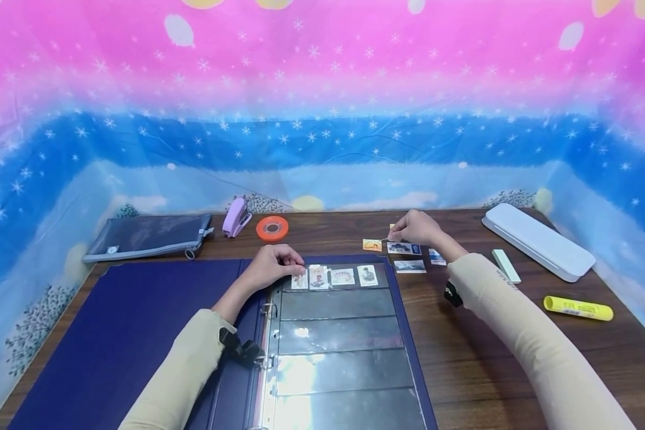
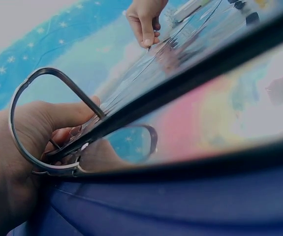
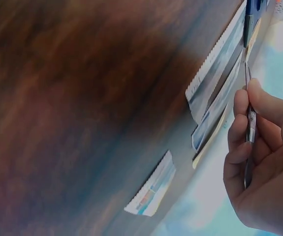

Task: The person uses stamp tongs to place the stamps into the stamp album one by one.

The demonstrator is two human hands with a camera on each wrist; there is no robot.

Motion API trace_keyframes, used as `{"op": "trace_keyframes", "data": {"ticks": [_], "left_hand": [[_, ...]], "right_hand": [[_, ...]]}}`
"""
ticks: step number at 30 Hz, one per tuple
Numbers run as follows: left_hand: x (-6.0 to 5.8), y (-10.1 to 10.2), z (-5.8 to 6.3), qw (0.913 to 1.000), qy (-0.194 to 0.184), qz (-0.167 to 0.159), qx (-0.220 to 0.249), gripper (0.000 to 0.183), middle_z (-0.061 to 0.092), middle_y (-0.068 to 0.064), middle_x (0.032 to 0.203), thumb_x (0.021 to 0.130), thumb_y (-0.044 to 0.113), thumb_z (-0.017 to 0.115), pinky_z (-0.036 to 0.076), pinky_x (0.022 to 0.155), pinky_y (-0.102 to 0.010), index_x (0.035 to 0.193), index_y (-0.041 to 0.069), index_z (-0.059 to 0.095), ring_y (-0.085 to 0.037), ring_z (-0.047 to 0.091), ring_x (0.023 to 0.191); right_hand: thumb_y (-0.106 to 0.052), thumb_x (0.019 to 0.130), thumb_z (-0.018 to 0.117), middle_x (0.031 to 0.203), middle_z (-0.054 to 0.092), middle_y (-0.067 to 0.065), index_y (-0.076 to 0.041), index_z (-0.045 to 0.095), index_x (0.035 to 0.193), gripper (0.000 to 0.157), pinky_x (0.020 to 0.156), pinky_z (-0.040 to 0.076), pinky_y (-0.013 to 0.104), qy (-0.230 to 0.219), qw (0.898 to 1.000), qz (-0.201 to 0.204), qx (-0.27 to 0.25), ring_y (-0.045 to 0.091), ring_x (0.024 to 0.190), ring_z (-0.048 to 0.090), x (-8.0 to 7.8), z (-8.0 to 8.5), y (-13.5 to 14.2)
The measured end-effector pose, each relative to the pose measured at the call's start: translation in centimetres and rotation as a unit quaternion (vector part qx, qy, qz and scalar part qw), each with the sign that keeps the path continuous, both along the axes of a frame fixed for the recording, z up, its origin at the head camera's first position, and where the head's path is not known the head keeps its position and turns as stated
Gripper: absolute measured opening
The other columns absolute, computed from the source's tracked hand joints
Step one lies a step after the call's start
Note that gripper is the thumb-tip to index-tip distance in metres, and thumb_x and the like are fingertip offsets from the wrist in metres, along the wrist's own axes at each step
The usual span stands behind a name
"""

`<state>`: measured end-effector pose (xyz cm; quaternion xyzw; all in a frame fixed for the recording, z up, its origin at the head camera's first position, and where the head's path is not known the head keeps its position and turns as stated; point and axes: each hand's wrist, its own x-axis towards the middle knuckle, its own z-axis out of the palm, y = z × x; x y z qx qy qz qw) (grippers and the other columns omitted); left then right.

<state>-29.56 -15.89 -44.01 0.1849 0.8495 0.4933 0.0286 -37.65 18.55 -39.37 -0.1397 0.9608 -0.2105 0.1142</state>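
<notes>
A dark blue ring binder [image 1: 156, 322] lies spread out, with a black pocket page [image 1: 335, 303] on its right side. Several stamps [image 1: 343, 276] sit in the page's top row. My left hand [image 1: 271, 266] is at that row's left end; in the left wrist view, its thumb lies over the page and its fingers go under the edge, pinching it. With my right hand [image 1: 416, 229] I hold metal tweezers [image 3: 251, 123], their tips near an orange stamp [image 1: 372, 245]. Just below the hand are a blue stamp [image 1: 404, 248], a grey one [image 1: 410, 266] and a smaller one [image 1: 437, 257].
At the back left are a mesh zip pouch [image 1: 150, 236], a purple stapler [image 1: 236, 216] and an orange tape roll [image 1: 272, 228]. To the right lie a white case [image 1: 537, 242], a pale green bar [image 1: 506, 266] and a yellow glue stick [image 1: 578, 308]. A printed cloth [image 1: 322, 137] surrounds the table's back.
</notes>
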Motion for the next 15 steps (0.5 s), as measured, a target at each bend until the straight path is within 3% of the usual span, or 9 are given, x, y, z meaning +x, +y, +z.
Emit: {"op": "trace_keyframes", "data": {"ticks": [4,8,12,15], "left_hand": [[0.1,-0.1,0.3,1.0000,0.005,-0.001,-0.007,0.012,0.061,-0.005,0.074,0.076,0.015,0.076,0.042,0.063,-0.022,0.085,0.008,0.072,-0.012,0.051,0.066],[0.1,-0.1,0.5,0.9998,0.013,-0.004,-0.013,0.012,0.061,-0.004,0.074,0.077,0.016,0.076,0.042,0.063,-0.022,0.085,0.009,0.072,-0.011,0.052,0.065],[0.0,-0.1,0.5,0.9997,0.017,-0.008,-0.014,0.012,0.061,-0.005,0.073,0.077,0.016,0.076,0.043,0.062,-0.023,0.086,0.009,0.072,-0.011,0.052,0.064],[0.1,-0.2,0.7,0.9995,0.017,-0.004,-0.025,0.010,0.063,-0.008,0.076,0.078,0.015,0.074,0.043,0.064,-0.025,0.085,0.007,0.071,-0.013,0.052,0.065]], "right_hand": [[-0.022,0.092,0.058,0.115,0.066,0.017,-0.007,0.073,0.103,0.024,0.063,0.036,0.030,-0.004,1.000,-0.011,-0.020,0.015,0.062,0.053,0.3,0.2,0.1],[-0.022,0.092,0.057,0.117,0.065,0.017,-0.006,0.071,0.106,0.025,0.062,0.035,0.031,-0.006,0.998,-0.033,-0.049,0.017,0.060,0.043,0.7,0.7,0.3],[-0.024,0.092,0.058,0.115,0.067,0.016,-0.007,0.070,0.109,0.027,0.067,0.039,0.032,-0.002,0.996,-0.046,-0.070,0.022,0.077,0.057,1.2,1.4,0.4],[-0.025,0.093,0.057,0.109,0.069,0.014,-0.008,0.070,0.107,0.026,0.068,0.041,0.032,0.001,0.996,-0.040,-0.082,0.025,0.085,0.061,1.8,2.1,0.1]]}}
